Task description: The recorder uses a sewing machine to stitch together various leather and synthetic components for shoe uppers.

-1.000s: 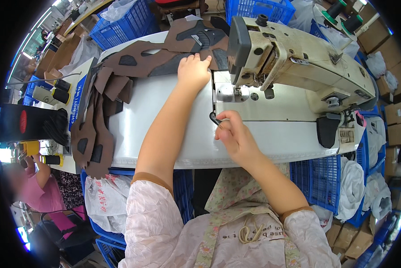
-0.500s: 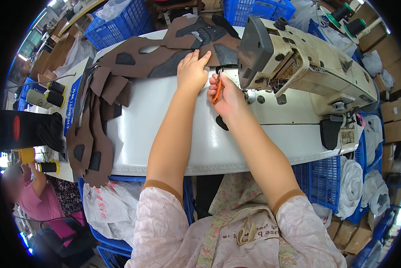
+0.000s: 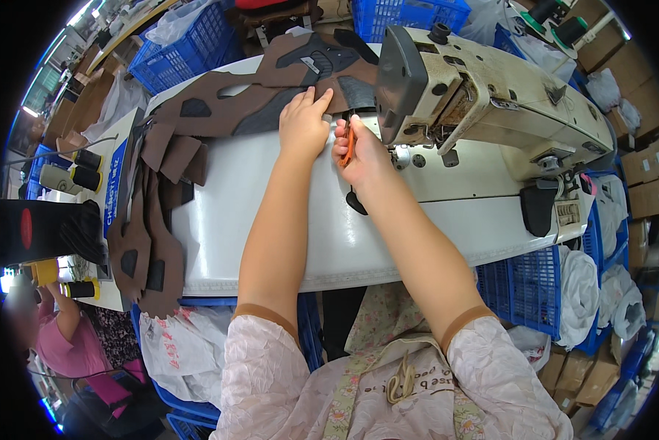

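Note:
My left hand (image 3: pixel 305 126) lies with fingers stretched out on the near edge of a chain of brown fabric panels (image 3: pixel 169 117) with black patches. My right hand (image 3: pixel 364 159) is closed round orange-handled thread snips (image 3: pixel 349 145). Their tips point away from me, at the near edge of the panels beside the sewing machine head (image 3: pixel 401 84); whether the blades touch the fabric or a thread I cannot tell. A black patch (image 3: pixel 357 94) sits just beyond the snips. More brown pieces (image 3: pixel 166 257) hang over the left end of the white machine table (image 3: pixel 219 213).
The machine's long arm (image 3: pixel 505 95) reaches across the right side. Blue crates (image 3: pixel 186 55) stand behind the table, and another crate (image 3: pixel 524 282) is below it at right. Thread cones (image 3: pixel 87 159) stand at left. A person in pink (image 3: pixel 69 334) sits at lower left.
My view has shifted slightly, so the scene sits a little further left. The snips have turned more upright and their tips have moved in close to the fabric edge. My left hand still rests on the panels.

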`<state>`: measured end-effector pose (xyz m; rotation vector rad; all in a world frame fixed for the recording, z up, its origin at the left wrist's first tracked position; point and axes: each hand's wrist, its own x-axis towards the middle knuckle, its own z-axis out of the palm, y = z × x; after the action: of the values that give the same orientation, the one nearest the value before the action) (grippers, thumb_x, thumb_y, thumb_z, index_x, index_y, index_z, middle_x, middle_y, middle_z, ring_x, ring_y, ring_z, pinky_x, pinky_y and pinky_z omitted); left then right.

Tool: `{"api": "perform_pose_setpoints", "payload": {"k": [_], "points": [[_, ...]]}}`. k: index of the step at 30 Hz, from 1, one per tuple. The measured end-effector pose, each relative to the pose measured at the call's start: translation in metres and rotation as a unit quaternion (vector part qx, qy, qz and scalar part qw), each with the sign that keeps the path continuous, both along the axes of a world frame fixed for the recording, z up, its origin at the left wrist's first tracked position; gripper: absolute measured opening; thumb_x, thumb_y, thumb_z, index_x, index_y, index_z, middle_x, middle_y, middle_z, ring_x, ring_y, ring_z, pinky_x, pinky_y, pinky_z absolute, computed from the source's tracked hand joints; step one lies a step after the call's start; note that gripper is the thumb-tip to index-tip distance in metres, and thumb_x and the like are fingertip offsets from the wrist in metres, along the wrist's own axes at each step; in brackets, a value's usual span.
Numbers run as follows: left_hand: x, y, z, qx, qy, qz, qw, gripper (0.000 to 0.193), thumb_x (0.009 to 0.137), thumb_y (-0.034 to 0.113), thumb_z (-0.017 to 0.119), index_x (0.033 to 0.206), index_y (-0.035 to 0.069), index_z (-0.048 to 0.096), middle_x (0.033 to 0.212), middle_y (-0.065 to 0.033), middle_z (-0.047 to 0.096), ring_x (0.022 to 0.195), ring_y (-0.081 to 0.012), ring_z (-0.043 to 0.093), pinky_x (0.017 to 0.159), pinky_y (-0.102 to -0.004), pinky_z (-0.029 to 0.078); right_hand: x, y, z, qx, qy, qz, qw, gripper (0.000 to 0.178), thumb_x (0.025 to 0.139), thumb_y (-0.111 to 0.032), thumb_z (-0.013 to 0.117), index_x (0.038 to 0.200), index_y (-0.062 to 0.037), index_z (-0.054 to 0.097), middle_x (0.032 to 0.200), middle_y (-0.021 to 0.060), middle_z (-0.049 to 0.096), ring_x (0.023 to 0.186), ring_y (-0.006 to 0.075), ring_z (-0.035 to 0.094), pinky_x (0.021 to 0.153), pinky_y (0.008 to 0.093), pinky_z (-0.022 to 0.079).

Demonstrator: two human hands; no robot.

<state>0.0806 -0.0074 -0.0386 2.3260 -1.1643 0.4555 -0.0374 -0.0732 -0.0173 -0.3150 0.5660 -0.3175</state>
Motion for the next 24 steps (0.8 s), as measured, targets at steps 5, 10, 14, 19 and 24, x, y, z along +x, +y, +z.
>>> {"api": "perform_pose_setpoints", "payload": {"k": [5, 10, 14, 19, 24], "points": [[0.000, 0.001, -0.001, 0.008, 0.010, -0.004, 1.000, 0.060, 0.074, 0.011, 0.058, 0.134, 0.019, 0.059, 0.139, -0.0168, 0.053, 0.130, -0.0290, 0.047, 0.108, -0.0425, 0.034, -0.012, 0.003, 0.004, 0.030, -0.030, 0.022, 0.999, 0.033, 0.105, -0.030, 0.036, 0.105, -0.0024, 0.054, 0.090, 0.0106, 0.064, 0.061, 0.0122, 0.050, 0.051, 0.0230, 0.042], [0.002, 0.003, 0.006, 0.007, 0.038, -0.024, 0.999, 0.058, 0.071, 0.011, 0.059, 0.129, 0.017, 0.063, 0.138, -0.0166, 0.054, 0.132, -0.0301, 0.046, 0.108, -0.0431, 0.035, -0.030, 0.012, 0.016, -0.131, 0.023, 0.068, 0.989, 0.037, 0.105, -0.031, 0.032, 0.108, -0.0026, 0.056, 0.100, 0.0172, 0.070, 0.064, 0.0147, 0.057, 0.052, 0.0252, 0.045], [0.003, 0.018, 0.028, -0.114, 0.308, -0.139, 0.934, 0.028, 0.076, 0.015, 0.065, 0.102, 0.009, 0.074, 0.132, -0.0140, 0.060, 0.136, -0.0281, 0.042, 0.113, -0.0426, 0.028, -0.041, 0.019, 0.023, -0.259, 0.041, 0.096, 0.960, 0.037, 0.106, -0.030, 0.031, 0.116, -0.0021, 0.053, 0.100, 0.0180, 0.070, 0.069, 0.0147, 0.061, 0.055, 0.0256, 0.047], [0.001, 0.036, 0.055, -0.062, 0.458, -0.184, 0.867, 0.014, 0.086, 0.019, 0.070, 0.085, 0.005, 0.072, 0.131, -0.0088, 0.062, 0.141, -0.0249, 0.035, 0.113, -0.0408, 0.025, -0.041, 0.025, 0.027, -0.316, 0.042, 0.090, 0.943, 0.038, 0.105, -0.031, 0.032, 0.119, -0.0009, 0.051, 0.099, 0.0186, 0.069, 0.067, 0.0157, 0.063, 0.054, 0.0253, 0.048], [0.001, 0.039, 0.056, -0.074, 0.474, -0.232, 0.846, 0.014, 0.084, 0.018, 0.072, 0.086, 0.004, 0.072, 0.130, -0.0077, 0.062, 0.137, -0.0229, 0.040, 0.110, -0.0386, 0.029, -0.039, 0.026, 0.022, -0.351, 0.027, 0.074, 0.933, 0.034, 0.105, -0.028, 0.032, 0.112, -0.0004, 0.051, 0.095, 0.0175, 0.069, 0.063, 0.0157, 0.062, 0.050, 0.0254, 0.047]]}}
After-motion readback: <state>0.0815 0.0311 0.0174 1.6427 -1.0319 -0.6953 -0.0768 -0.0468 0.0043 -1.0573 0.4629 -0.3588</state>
